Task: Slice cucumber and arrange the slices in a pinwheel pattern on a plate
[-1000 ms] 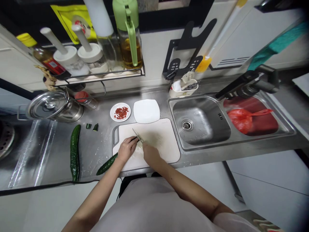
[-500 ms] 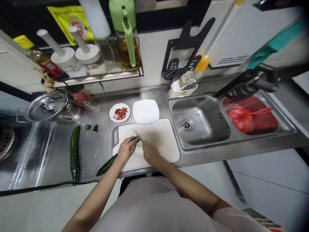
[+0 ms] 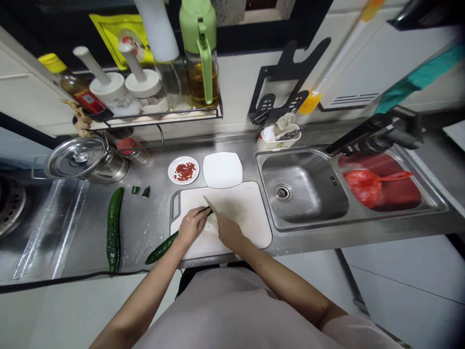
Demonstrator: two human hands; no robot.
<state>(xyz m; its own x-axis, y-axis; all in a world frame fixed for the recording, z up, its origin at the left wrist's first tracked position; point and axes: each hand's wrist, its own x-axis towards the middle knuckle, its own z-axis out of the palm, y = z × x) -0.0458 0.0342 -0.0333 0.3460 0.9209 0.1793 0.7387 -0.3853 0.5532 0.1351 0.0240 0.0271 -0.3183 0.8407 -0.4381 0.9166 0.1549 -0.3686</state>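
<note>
My left hand (image 3: 192, 226) is closed over a dark green cucumber (image 3: 162, 249), pressing it against the white cutting board (image 3: 256, 218). One end of that cucumber sticks out over the board's left edge; its far end shows just past my fingertips. In my closed right hand (image 3: 230, 233) is a knife (image 3: 210, 203), its blade angled up and left, right beside my left fingers at the cucumber's end. Pale wet bits lie on the board by the blade. A second whole cucumber (image 3: 115, 230) rests on the counter at left, with two cut cucumber ends (image 3: 146, 192) near it.
Behind the board stand a small plate (image 3: 173, 171) of chopped red pieces and a white square plate (image 3: 223, 169). To the right is a steel sink (image 3: 305, 189), with a red plastic bag (image 3: 365, 188) in its second basin. A lidded pot (image 3: 109, 167) and a seasoning rack (image 3: 163, 118) stand at left.
The camera view has shifted slightly, so the scene sits a little lower and further right. Both hands keep their grips, and the knife stays at the cucumber with little visible movement.
</note>
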